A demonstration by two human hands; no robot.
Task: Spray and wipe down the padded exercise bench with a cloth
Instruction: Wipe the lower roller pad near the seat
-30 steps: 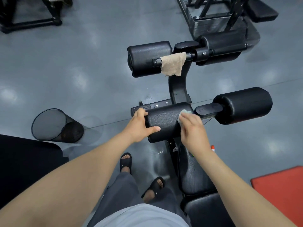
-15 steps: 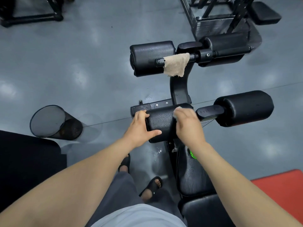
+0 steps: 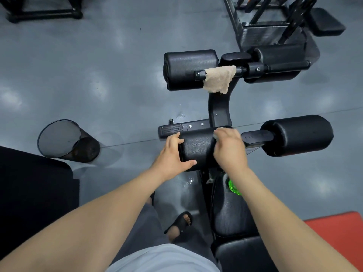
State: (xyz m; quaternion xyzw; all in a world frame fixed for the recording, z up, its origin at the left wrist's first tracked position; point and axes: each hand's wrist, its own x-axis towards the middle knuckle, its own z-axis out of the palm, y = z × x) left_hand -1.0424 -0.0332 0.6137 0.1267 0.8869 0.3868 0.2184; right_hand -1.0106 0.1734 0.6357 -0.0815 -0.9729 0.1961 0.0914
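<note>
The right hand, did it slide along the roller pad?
Yes. The right hand slid leftward along the near roller pad, away from the bracket toward the left hand.

mesh wastebasket (image 3: pixel 59 138) on grey floor (image 3: pixel 98 65) | red mat (image 3: pixel 337 232) | weight rack (image 3: pixel 275 20)

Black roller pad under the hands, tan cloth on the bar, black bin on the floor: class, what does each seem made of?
Black roller pad: likely vinyl, grained and sheened. Tan cloth: terry-like, nubby, draped limp. Black bin: probably wire mesh, see-through.
</note>
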